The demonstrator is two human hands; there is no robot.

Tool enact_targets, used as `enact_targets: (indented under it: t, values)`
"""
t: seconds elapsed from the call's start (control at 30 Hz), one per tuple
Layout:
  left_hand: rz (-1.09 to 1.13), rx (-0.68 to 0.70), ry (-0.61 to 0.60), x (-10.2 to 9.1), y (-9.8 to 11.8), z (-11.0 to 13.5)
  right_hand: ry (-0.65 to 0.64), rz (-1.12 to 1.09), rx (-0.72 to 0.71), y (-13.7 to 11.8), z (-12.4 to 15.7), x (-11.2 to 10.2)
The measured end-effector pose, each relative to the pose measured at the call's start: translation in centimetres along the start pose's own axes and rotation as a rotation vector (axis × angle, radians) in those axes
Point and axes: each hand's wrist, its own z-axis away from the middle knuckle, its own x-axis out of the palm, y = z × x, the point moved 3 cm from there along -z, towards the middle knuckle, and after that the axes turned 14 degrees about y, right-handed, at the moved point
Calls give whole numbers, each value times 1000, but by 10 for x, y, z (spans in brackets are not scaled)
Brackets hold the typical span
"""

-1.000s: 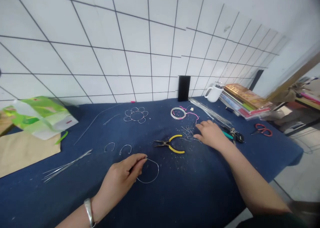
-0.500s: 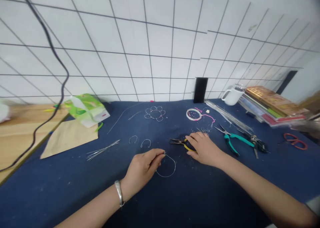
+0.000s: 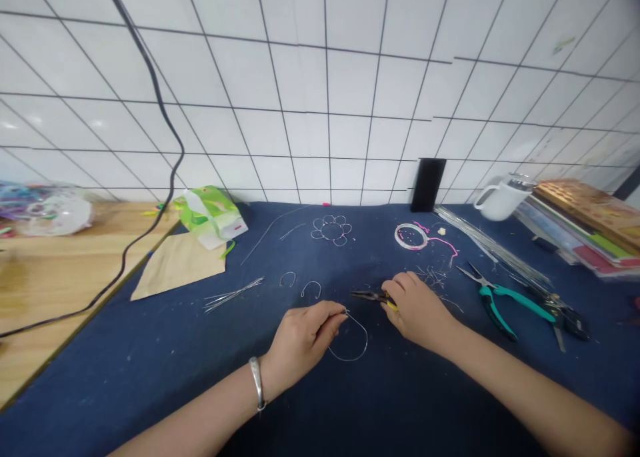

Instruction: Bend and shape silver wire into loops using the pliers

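My left hand [image 3: 306, 337] pinches the top of a thin wire loop [image 3: 356, 340] that lies on the dark blue cloth [image 3: 150, 363]. Just to its right, my right hand [image 3: 417, 307] closes over the yellow handles of a pair of pliers [image 3: 373, 297], whose dark jaws point left. Two small bent wire arcs [image 3: 300, 283] lie a little beyond my left hand. A wire flower shape [image 3: 331, 229] rests near the wall.
Teal-handled pliers [image 3: 503, 300] and long straight wires [image 3: 493, 247] lie to the right, with a wire coil [image 3: 411, 236], white mug [image 3: 500, 197] and stacked books [image 3: 585, 223]. A wire bundle [image 3: 231, 295], brown paper [image 3: 175, 263], green packet [image 3: 210, 213] and hanging black cable [image 3: 150, 177] are left.
My right hand moved from the scattered wire bits onto the yellow pliers and closed on them. The view swung left. My left hand kept its pinch on the loop.
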Motion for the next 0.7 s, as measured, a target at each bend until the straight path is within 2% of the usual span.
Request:
enact_targets:
  t: [0.1,0.3,0.5,0.7]
  values:
    - [34,-53,-11,2,-2,-1,55,-74,-14,-2,0,-2]
    - [167,-193,-36,7,-5,-1,73,-208,-22,-2,3,3]
    - [253,-209,-49,10,-1,-3,59,-319,-16,-6,4,2]
    - [332,-345,-75,11,0,1,45,-332,18,-5,5,4]
